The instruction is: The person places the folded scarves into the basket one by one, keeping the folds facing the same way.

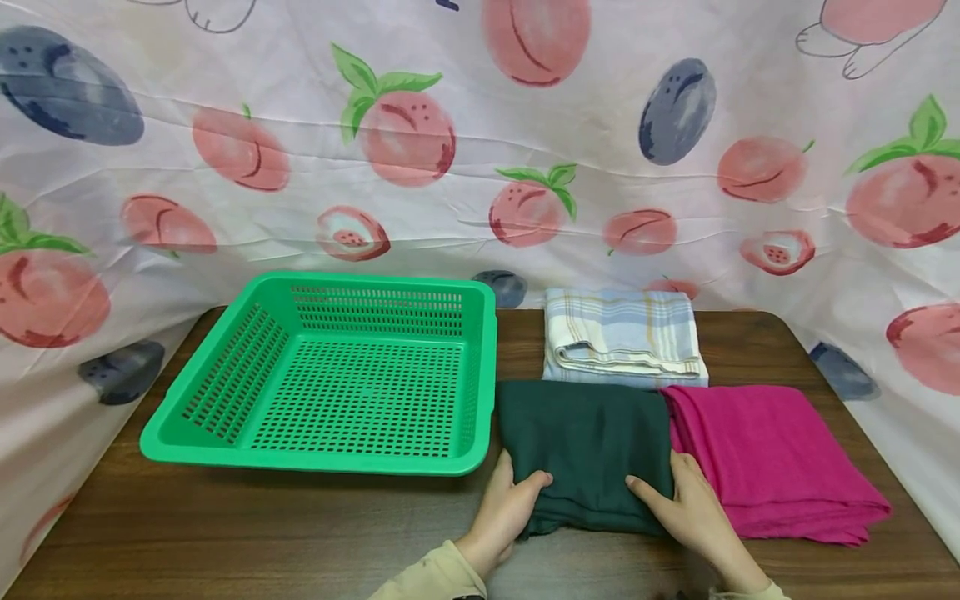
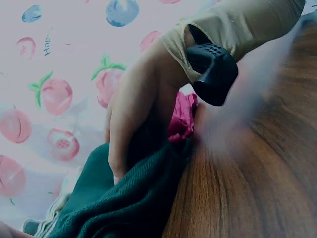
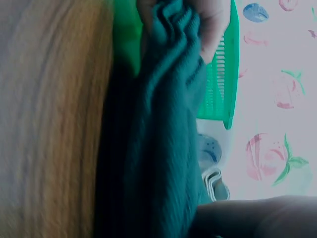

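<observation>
A dark green folded cloth [image 1: 585, 450] is held between both hands at the front of the table. My left hand [image 1: 504, 507] grips its left edge, thumb on top and the other fingers hidden beneath. On the opposite edge my right hand [image 1: 692, 507] grips it the same way. In the right wrist view the cloth's folded layers [image 3: 168, 109] bunch up at the far hand, and a shadowed gap shows between cloth and tabletop. A magenta folded cloth [image 1: 780, 458] lies to the right, overlapped by the green one's edge in the head view.
A green perforated plastic basket [image 1: 315, 460] stands on the left of the brown wooden table [image 1: 285, 533]. Behind the green cloth lies a folded plaid cloth [image 1: 622, 333] in white, blue and yellow. A fruit-printed curtain [image 1: 450, 200] hangs behind the table and along its sides.
</observation>
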`<move>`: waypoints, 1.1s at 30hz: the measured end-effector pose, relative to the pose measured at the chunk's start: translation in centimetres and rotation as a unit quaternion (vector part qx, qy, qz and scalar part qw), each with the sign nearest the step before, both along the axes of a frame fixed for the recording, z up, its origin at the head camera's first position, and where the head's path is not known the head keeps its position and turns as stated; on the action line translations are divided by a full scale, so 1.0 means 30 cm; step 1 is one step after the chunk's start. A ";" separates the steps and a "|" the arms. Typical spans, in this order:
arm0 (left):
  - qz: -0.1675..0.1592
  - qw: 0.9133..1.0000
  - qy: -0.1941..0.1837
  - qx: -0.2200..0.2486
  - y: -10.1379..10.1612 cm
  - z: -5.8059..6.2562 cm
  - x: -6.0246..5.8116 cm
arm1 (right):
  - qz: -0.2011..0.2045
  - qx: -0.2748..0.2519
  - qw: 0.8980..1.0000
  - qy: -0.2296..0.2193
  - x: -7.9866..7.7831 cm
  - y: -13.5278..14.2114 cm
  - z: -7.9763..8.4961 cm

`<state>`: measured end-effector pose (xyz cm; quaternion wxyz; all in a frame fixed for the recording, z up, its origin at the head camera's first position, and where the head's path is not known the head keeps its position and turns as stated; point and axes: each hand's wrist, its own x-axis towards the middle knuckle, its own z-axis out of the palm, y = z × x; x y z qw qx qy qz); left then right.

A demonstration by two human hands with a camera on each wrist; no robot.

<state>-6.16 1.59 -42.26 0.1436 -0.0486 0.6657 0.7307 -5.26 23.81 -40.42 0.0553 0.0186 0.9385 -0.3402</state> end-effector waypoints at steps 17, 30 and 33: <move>-0.066 0.996 0.004 0.065 0.019 0.035 0.058 | -0.086 -0.219 0.960 -0.151 0.011 -0.012 0.049; -0.060 0.989 0.090 -0.097 0.011 0.064 0.053 | -0.103 -0.313 0.937 -0.119 0.019 0.010 0.051; -0.066 0.994 0.068 -0.059 0.012 0.067 0.049 | -0.087 -0.296 0.947 -0.092 0.028 0.021 0.047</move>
